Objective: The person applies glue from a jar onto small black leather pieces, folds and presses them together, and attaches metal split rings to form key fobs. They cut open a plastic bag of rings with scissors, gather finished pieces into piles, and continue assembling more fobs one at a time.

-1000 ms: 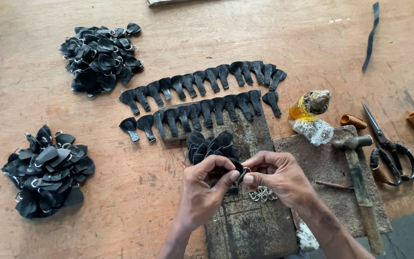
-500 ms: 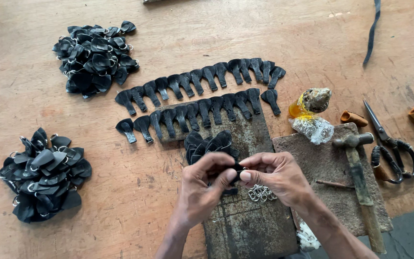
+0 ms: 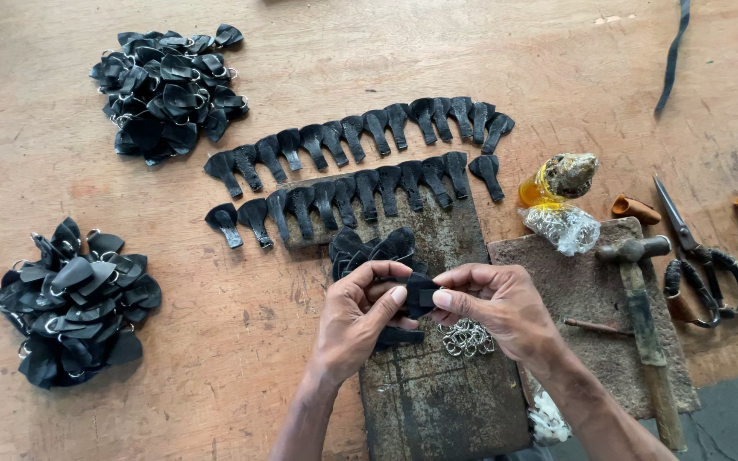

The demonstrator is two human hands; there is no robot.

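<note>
both hands — left hand [image 3: 354, 318], right hand [image 3: 495, 306] — pinch a black leather tab [image 3: 421, 293] (bare wood leftward).

Two rows of flat black leather tabs [image 3: 360, 162] lie across the middle of the wooden desk [image 3: 386, 60]. A heap of ringed black leather tabs [image 3: 166, 90] sits behind them on the left, another heap [image 3: 74, 299] nearer. A wooden-handled hammer [image 3: 642, 316] and black-handled scissors [image 3: 698, 256] lie right.

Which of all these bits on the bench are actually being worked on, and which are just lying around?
In use:
left hand
right hand
black leather tab, pinched between both
metal rings beside the right hand
small heap of tabs

Lying about:
hammer
scissors
glue bottle
two tab piles
</note>
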